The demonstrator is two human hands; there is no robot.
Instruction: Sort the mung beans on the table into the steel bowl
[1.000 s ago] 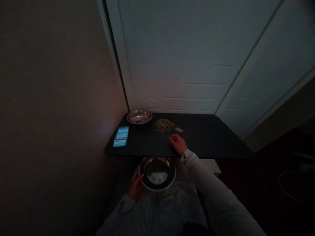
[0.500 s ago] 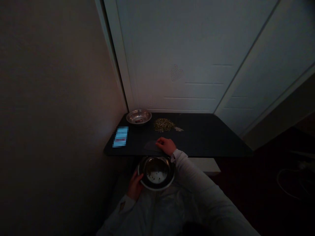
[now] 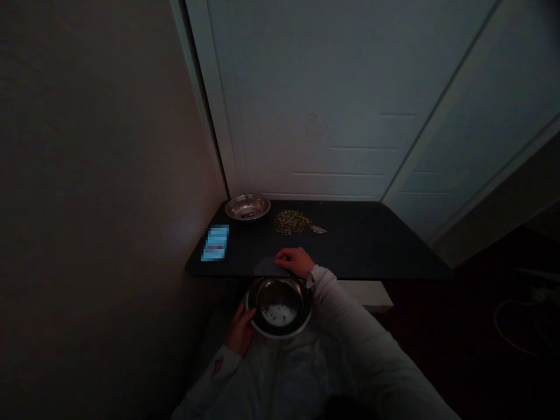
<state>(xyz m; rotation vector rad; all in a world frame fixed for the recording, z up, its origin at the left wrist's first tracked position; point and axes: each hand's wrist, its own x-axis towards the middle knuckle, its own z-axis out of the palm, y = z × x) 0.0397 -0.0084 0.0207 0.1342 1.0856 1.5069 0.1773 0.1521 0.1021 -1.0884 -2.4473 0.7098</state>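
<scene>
My left hand grips the left rim of a round metal bowl, held below the table's front edge. A few small dark bits lie on the bowl's shiny bottom. Just above the bowl, over the table's front edge, is my right hand, its fingers curled and pinched at the right side of a thin, translucent rounded sheet. Dim light hides what exactly the sheet is. Behind that hand, a pile of small pale and greenish seeds or grains sits on the dark table, apart from my fingers.
A shallow metal basin stands at the table's back left. In front of it lies a bright phone-like screen, blurred out. A white panel with heart patterns rises behind the table. Below its front edge is a white box.
My right hand and the thin sheet have come slightly toward me, to the table's front edge. The hand now lies flatter. My left hand and the bowl have hardly moved.
</scene>
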